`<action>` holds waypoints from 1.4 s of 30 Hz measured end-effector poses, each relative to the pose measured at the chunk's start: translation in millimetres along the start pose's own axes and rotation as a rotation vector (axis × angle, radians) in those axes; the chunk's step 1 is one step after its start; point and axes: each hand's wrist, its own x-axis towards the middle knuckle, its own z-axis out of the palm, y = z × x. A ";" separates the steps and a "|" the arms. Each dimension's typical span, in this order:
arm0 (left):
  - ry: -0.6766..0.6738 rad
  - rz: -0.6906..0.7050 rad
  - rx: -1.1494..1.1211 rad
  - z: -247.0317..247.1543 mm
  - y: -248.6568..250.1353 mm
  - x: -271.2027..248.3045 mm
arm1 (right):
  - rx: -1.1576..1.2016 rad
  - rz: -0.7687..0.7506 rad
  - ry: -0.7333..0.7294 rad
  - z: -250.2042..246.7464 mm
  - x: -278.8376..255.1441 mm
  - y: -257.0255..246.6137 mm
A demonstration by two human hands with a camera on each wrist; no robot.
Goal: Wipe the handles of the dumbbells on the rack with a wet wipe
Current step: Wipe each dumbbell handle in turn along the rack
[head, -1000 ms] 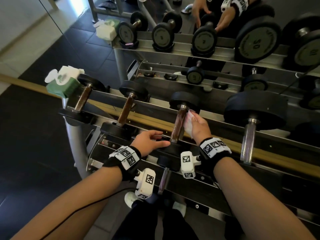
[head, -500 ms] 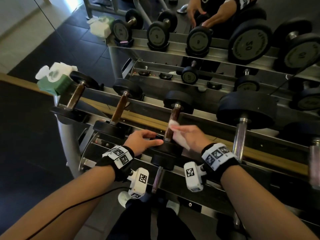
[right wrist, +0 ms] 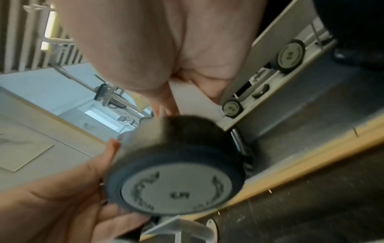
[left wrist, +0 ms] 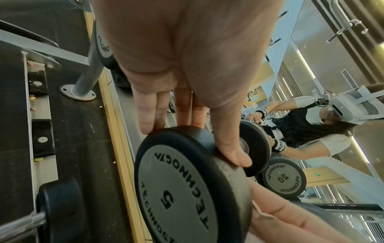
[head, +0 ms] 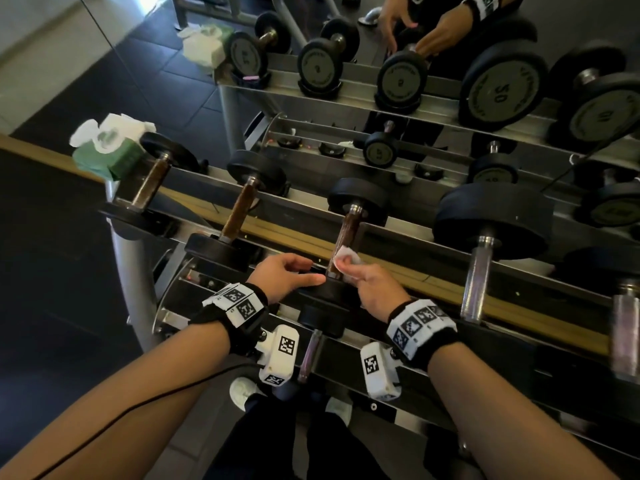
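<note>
Wipe at the near end of the third handle

Dumbbell with black rubber heads and a dark brown handle (head: 348, 233) lies across the steel rack (head: 304, 199) at mid-frame, its long axis running from lower centre toward the top. Right hand (head: 375, 289) pinches a white wet wipe (head: 343, 258) against the handle's lower end. Left hand (head: 284, 277) grips the near head, fingers curled over its rim. Green tissue box (head: 107, 154) with white sheets sits at the rack's upper-left end.
</note>
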 end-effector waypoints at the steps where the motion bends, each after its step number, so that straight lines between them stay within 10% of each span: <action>1: 0.000 -0.003 -0.006 0.0 -0.4 -0.6 | -0.040 -0.011 0.017 -2.0 -0.4 -7.4; 5: 0.009 -0.004 -0.026 1.5 0.1 -4.3 | 0.048 -0.156 0.271 -12.7 14.3 -39.3; 18: 0.003 -0.007 -0.120 5.7 2.7 -12.8 | -0.414 -0.074 0.085 -7.5 -4.8 -22.3; 24: 0.048 -0.017 -0.095 7.8 -0.7 -13.7 | -0.451 -0.201 0.452 -19.9 27.1 -58.7; 37: 0.022 -0.030 -0.112 4.8 -8.2 -7.1 | -0.440 -0.024 -0.029 -15.5 -12.9 -33.8; 42: 0.058 -0.019 -0.066 6.9 -8.3 -7.2 | -0.639 -0.226 0.028 -38.3 -7.5 -79.4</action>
